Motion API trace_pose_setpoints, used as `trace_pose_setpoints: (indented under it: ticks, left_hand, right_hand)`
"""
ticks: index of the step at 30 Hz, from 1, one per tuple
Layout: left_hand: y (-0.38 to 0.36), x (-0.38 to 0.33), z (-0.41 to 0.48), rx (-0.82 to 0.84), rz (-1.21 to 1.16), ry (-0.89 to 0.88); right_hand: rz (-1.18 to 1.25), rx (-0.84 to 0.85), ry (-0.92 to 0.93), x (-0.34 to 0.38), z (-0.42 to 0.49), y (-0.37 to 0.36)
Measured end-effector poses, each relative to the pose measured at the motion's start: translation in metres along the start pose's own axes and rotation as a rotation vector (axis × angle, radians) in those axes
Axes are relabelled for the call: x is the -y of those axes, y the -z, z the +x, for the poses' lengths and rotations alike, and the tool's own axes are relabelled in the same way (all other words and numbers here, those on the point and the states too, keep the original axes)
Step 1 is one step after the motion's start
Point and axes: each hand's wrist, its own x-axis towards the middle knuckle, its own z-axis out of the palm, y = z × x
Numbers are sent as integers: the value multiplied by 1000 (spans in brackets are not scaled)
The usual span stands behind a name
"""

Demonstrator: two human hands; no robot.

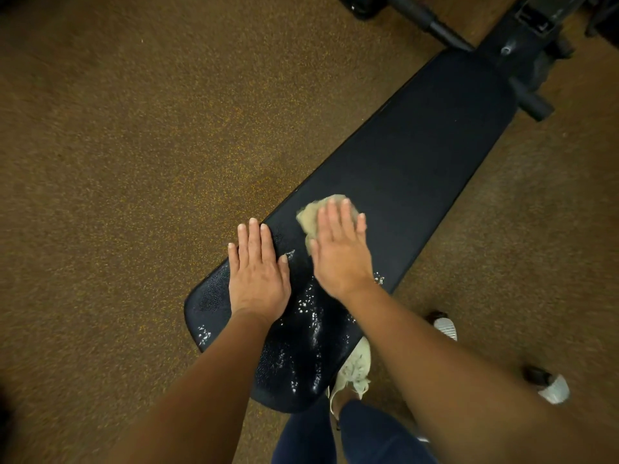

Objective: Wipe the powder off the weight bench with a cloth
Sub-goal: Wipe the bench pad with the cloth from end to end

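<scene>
Nearest the lens, the bare left forearm (201, 380) and right forearm (469, 363) reach up from the bottom of the frame. Behind everything spreads the brown speckled rubber floor (134, 145), filling the left half. Across it, from lower centre to upper right, runs the long black padded weight bench (418, 155), joined at the upper right to a black metal frame (529, 38). The left hand (258, 276) lies flat at centre frame, fingers straight and together, palm down on the bench's left edge. The right hand (340, 249), just beside it, has its fingers straight and slightly spread and presses a crumpled beige cloth (310, 217) onto the pad. The cloth shows past the fingertips and on the thumb side. White powder (310, 308) flecks the pad's near end, below and between the hands. A pale laced shoe (355, 366) shows at the bench's lower right edge.
</scene>
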Motion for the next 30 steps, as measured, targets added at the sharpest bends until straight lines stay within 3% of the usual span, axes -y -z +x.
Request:
trace_pose_setpoints:
  ticks: [2, 4, 8, 10, 15, 18, 21, 26, 27, 30]
  left_hand:
    - [-1, 0, 0, 1, -1, 1]
    - [0, 0, 0, 1, 6, 0]
    - [-2, -2, -2, -14, -2, 12]
    - [-3, -4, -3, -25, -9, 27]
    - [-5, -7, -9, -28, -19, 39]
    - [-4, -9, -13, -22, -17, 43]
    - [-4, -15, -17, -21, -26, 77]
    - [-1, -20, -19, 10, -23, 115]
    - [0, -20, -19, 17, -22, 112]
    - [1, -19, -19, 19, -30, 104]
  right_hand:
    - [-38, 15, 190, -4, -24, -8]
    - [-77, 16, 257, -30, -37, -8]
    - [-20, -14, -89, -38, -11, 0]
    - [32, -35, -130, -15, -4, -1]
    - [-48, 32, 294, -38, -46, -7]
    - [-41, 27, 81, -61, -23, 2]
    - [57, 4, -129, -36, -3, 8]
    - [-65, 70, 309, -56, -59, -4]
    - [-87, 92, 294, -72, -60, -2]
    - [-70, 47, 29, -85, -40, 5]
